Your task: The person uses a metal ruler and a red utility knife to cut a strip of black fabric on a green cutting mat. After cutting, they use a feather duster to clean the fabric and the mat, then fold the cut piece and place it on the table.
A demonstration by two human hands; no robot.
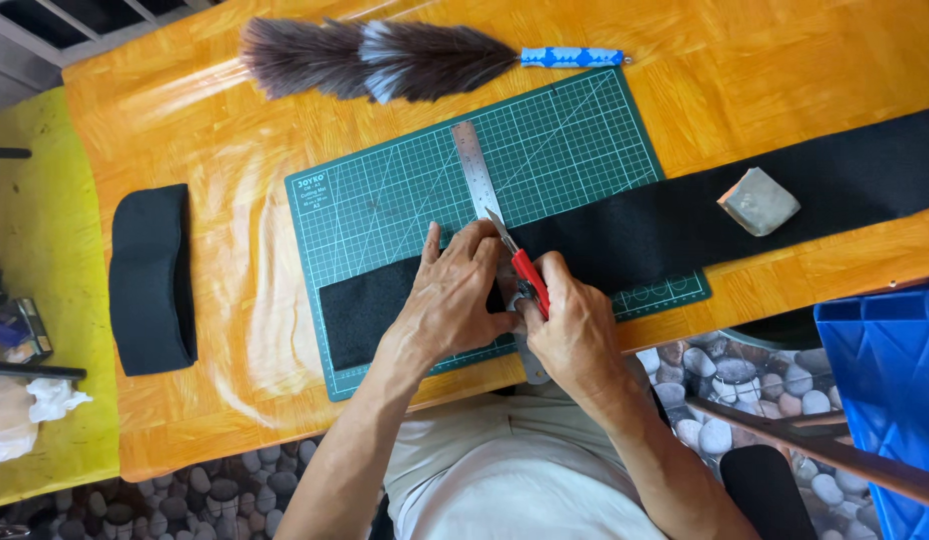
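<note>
Your right hand (575, 325) is clamped on the red knife (528, 280) beside the ruler (475, 170), which your left hand (455, 295) presses flat onto the limp, probably light, shift-prone black felt (685, 215) on the mat (405, 190).

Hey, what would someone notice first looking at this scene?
The right hand grips a red utility knife against a steel ruler, which the left hand presses onto a black fabric strip across a green cutting mat. A feather duster lies at the table's far edge.
</note>
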